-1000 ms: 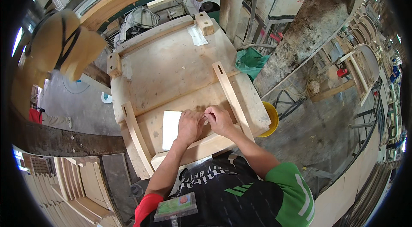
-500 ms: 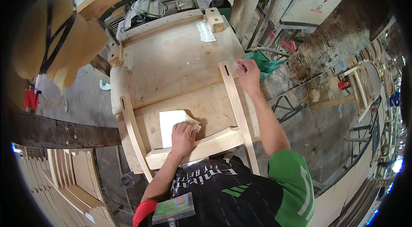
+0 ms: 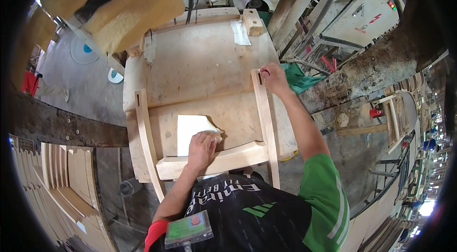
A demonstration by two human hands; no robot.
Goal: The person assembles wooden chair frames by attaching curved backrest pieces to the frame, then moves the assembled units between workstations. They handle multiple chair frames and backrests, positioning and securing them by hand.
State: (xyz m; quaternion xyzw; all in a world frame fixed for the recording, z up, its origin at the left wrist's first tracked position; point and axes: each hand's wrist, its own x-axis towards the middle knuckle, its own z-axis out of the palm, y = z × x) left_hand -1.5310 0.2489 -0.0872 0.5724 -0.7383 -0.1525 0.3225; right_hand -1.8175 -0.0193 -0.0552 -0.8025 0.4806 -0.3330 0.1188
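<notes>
A wooden chair frame lies across the worktable: a right upright (image 3: 265,118) with a slot near its far end, a left upright (image 3: 146,133) with a similar slot, and a curved crossrail (image 3: 238,158) joining them near my body. My right hand (image 3: 276,79) is pinched at the right upright's slotted end; whatever is between its fingertips is too small to make out. My left hand (image 3: 202,149) is closed over the corner of a white sheet (image 3: 186,130), with a crumpled pale edge at its fingertips. The wrist passes over the crossrail.
The worktable (image 3: 200,61) has wooden strips and a block (image 3: 252,22) along its far edge. A tan bundle with a black strap (image 3: 138,4) hangs close at upper left. Rusty beams (image 3: 66,126) flank the table. Green cloth (image 3: 302,78) lies beyond my right hand.
My right hand has shifted from the outer side of the right upright onto its slotted end. The left hand stays at the sheet's corner. My view has tilted, bringing the hanging bundle further in.
</notes>
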